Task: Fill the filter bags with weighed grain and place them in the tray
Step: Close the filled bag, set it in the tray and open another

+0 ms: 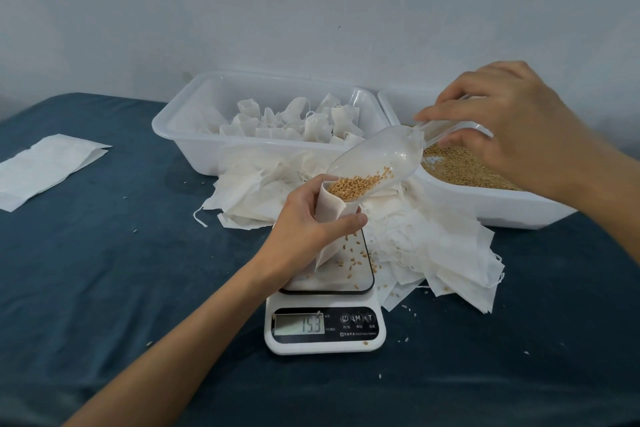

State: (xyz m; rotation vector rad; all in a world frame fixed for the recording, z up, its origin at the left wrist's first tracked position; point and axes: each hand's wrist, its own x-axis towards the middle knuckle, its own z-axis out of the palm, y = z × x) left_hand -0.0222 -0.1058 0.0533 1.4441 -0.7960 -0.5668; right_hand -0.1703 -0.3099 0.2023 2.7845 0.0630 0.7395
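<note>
My left hand point(308, 218) grips a white filter bag point(329, 215) upright over the scale point(325, 322), its lower tip touching the platform. My right hand point(502, 121) holds the handle of a clear plastic scoop point(377, 158), tilted down so its mouth rests in the bag's opening. Golden grain point(353, 185) lies at the scoop's mouth. Loose grains are scattered on the scale platform point(353, 263). The display reads 15.3. A white tray point(194, 135) behind holds several filled bags point(298, 121). A second white tub point(485, 204) at right holds bulk grain point(464, 166).
A heap of empty filter bags point(433, 250) lies between the trays and the scale, spreading right. A flat stack of white bags point(45, 166) sits at the far left on the dark blue cloth point(121, 270). Stray grains dot the cloth. A pale wall rises behind.
</note>
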